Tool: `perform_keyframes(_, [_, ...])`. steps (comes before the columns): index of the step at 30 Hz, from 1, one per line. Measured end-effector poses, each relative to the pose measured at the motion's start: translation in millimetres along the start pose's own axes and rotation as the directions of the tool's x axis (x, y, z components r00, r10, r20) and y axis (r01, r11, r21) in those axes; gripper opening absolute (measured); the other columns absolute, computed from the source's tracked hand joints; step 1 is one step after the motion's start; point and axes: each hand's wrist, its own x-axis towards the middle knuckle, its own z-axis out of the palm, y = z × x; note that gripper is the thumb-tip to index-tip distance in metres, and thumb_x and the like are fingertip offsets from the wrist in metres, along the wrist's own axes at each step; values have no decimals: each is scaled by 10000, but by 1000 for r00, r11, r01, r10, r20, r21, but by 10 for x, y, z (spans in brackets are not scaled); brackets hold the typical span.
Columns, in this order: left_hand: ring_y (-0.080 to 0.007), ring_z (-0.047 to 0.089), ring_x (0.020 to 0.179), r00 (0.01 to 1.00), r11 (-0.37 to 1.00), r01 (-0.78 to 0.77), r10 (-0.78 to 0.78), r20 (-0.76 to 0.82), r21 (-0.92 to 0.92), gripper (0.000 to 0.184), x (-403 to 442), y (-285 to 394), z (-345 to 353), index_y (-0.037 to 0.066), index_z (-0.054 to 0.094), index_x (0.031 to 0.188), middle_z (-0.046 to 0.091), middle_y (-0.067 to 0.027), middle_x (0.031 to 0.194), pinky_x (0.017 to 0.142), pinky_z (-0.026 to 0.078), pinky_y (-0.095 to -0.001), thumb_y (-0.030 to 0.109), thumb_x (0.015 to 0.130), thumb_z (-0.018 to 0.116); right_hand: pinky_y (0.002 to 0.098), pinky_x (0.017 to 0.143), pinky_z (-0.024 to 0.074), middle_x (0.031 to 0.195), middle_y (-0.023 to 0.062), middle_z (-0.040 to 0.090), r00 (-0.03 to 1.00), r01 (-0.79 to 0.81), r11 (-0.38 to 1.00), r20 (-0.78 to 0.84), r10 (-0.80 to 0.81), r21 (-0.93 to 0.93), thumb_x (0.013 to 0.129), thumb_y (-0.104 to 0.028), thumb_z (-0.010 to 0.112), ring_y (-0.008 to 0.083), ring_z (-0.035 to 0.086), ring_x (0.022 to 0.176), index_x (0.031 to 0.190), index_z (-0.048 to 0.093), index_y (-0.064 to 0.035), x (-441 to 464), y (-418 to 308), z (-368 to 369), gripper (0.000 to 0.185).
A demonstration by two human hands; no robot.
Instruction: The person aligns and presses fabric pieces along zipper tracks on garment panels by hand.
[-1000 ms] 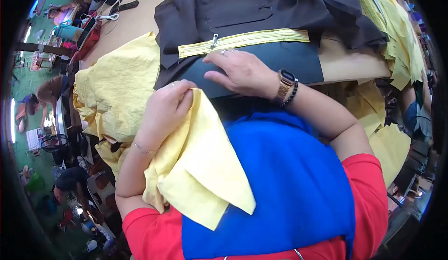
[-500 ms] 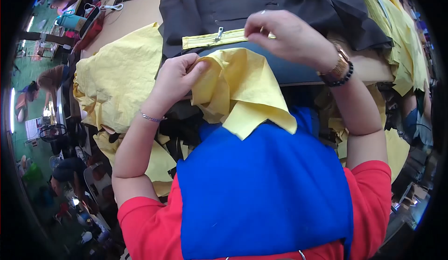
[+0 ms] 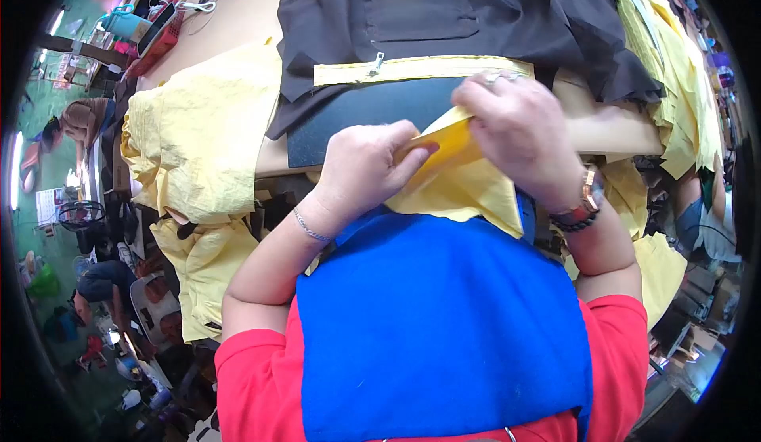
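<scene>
In the head view, taking the held yellow cloth (image 3: 464, 191) as the clock's centre and the top as twelve, the main change is at the right hand (image 3: 515, 125): half a second ago it was over the zipper strip (image 3: 444, 69), with the cloth hanging from the left hand (image 3: 369, 160) alone. Now both hands are at the cloth, so, as I judge it, the piece has gone from a one-handed carry to a two-handed hold with its upper edge drawn between them. The strip, its metal pull (image 3: 377, 63) standing up, lies near twelve, along the far edge of a dark panel (image 3: 357, 113) and beside the black cloth (image 3: 428, 6)

The left hand sits towards ten o'clock, thumb and fingers pinching the cloth's edge, forearm coming up from eight. The right hand is near one o'clock, back of the hand up, fingers curled down at the cloth's upper corner; blur hides the exact grip, and I cannot tell whether its knuckles touch the strip. The cloth hangs below both hands, in front of the blue apron (image 3: 444, 323)
</scene>
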Motion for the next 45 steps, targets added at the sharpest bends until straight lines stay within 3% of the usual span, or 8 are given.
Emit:
perform_keyframes(8, [-222, 671, 875, 950, 981, 187, -166, 263, -57, 121, -334, -247, -364, 65, 721, 925, 706, -76, 827, 828, 497, -338, 178, 914, 760, 365, 784, 567, 947, 148, 750, 985, -166, 980, 57, 161, 106, 873, 67, 632, 310, 730, 873, 1027, 727, -13, -331, 306, -955, 198])
perform_keyframes(11, [-242, 607, 666, 977, 961, 99, -45, 208, -257, 91, -461, -216, -629, 81, 737, 984, 687, -84, 787, 775, 455, -339, 163, 947, 719, 348, 790, 564, 951, 155, 752, 963, -252, 945, 151, 223, 209, 875, 94, 610, 292, 741, 893, 1036, 732, -7, -435, 333, -1176, 225])
perform_keyframes(15, [-85, 601, 883, 733, 714, 583, -258, 629, -387, 184, -391, -77, -1272, -8, 702, 1109, 689, -19, 857, 805, 504, -277, 144, 1020, 649, 375, 787, 561, 922, 182, 745, 921, -282, 941, 329, 211, 186, 861, 58, 615, 323, 734, 872, 1026, 726, 16, -387, 516, -1260, 203])
perform_keyframes(19, [-204, 676, 845, 839, 939, 340, -279, 467, -49, 296, -49, -724, -933, -10, 696, 1142, 724, -134, 927, 818, 531, -352, 246, 1022, 610, 414, 846, 555, 926, 201, 736, 758, -381, 916, 610, 232, 125, 838, -21, 613, 371, 709, 901, 1001, 726, 32, -222, 1094, -531, 205])
perform_keyframes(21, [-322, 708, 885, 842, 924, 333, -381, 381, 189, 248, 86, -867, -684, 21, 721, 1105, 724, -184, 984, 816, 545, -401, 214, 983, 623, 418, 815, 532, 940, 184, 709, 878, -217, 971, 456, 147, 104, 842, -50, 659, 361, 670, 889, 1033, 726, -7, -454, 1409, 94, 207])
perform_keyframes(31, [-284, 686, 1004, 935, 821, 238, -339, 107, 520, 167, 93, -693, -275, 92, 734, 1058, 713, -98, 1009, 936, 492, -460, 193, 964, 641, 400, 831, 472, 946, 68, 671, 988, -154, 976, 53, 147, 154, 906, -204, 745, 274, 635, 935, 1065, 719, -78, -291, 532, 751, 204])
perform_keyframes(34, [-262, 656, 1086, 995, 772, 96, -57, -81, 628, 192, 47, -609, -24, 138, 722, 1121, 704, -69, 1097, 1033, 433, -504, 225, 970, 645, 402, 846, 465, 939, 67, 663, 974, -227, 944, 73, 216, 240, 906, -164, 742, 270, 628, 937, 1008, 702, -70, -304, 553, 827, 145])
perform_keyframes(45, [-231, 654, 794, 988, 987, 10, 15, -157, 158, 134, 332, -460, 506, 120, 711, 970, 710, -28, 900, 765, 399, -391, 251, 967, 681, 425, 729, 522, 826, 101, 677, 959, -253, 884, -22, 284, 394, 936, -188, 708, 303, 658, 807, 928, 703, -69, -214, 519, 841, 120])
